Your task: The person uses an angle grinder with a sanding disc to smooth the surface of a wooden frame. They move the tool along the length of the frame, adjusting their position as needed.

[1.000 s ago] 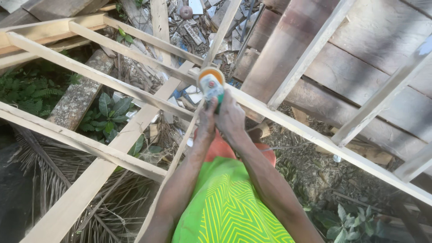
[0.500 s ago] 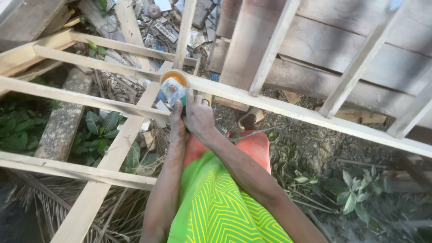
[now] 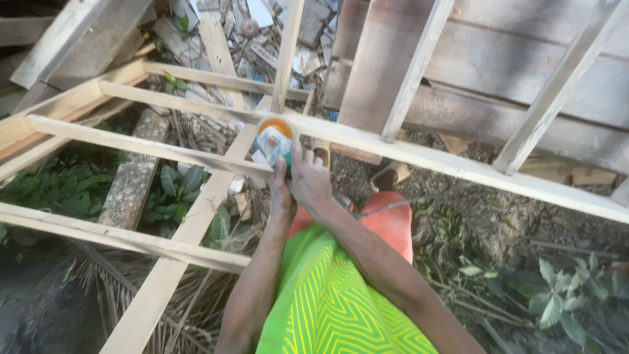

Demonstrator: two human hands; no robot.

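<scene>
I see a green-bodied power tool (image 3: 274, 145) with an orange disc. My shirt (image 3: 334, 301) is bright lime green with a yellow chevron pattern, my shorts (image 3: 386, 223) orange. The timber frame (image 3: 426, 154) is pale cream; far boards (image 3: 458, 72) are weathered grey-brown; leaves (image 3: 59, 187) left are dark green.

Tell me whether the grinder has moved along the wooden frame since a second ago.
Cannot tell. The grinder sits at the same joint of the wooden frame, gripped by both hands; only the camera view has shifted.

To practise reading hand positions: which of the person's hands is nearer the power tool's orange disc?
Left. The left hand grips the tool just below the orange disc; the right hand holds farther back, beside it.
</scene>
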